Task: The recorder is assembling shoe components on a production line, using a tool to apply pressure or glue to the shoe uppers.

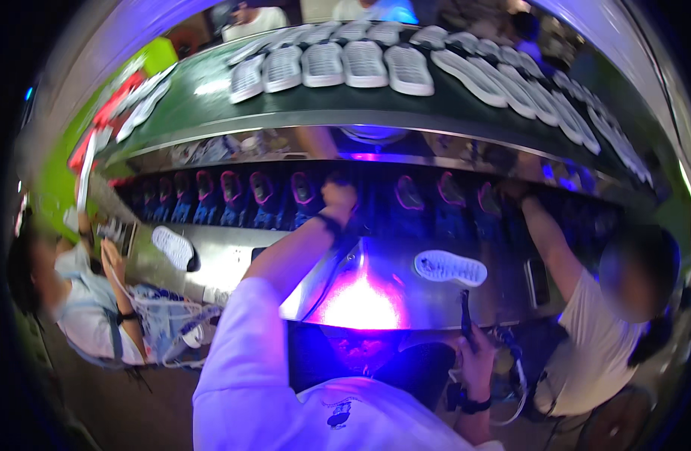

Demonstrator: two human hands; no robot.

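Closest to the camera, the person's white-sleeved left arm runs up and away to the left hand (339, 197), which reaches into the dark row of blue shoe uppers with pink-lit openings (300, 197) under the shiny steel shelf edge (375, 120). Its fingers look curled against an upper, but whether they grip it I cannot tell. Below and right of that row, a white rubber shoe sole (450, 267) lies tread-up on the steel bench (233, 255), long axis left to right, beside the purple glow. Nearer than the sole, the right hand (477, 357) is wrapped around a dark slim tool (465, 316) pointing up toward the sole's near edge; this hand is the closer one. Above the shelf edge, more white soles (364, 64) line the green belt (203, 101).
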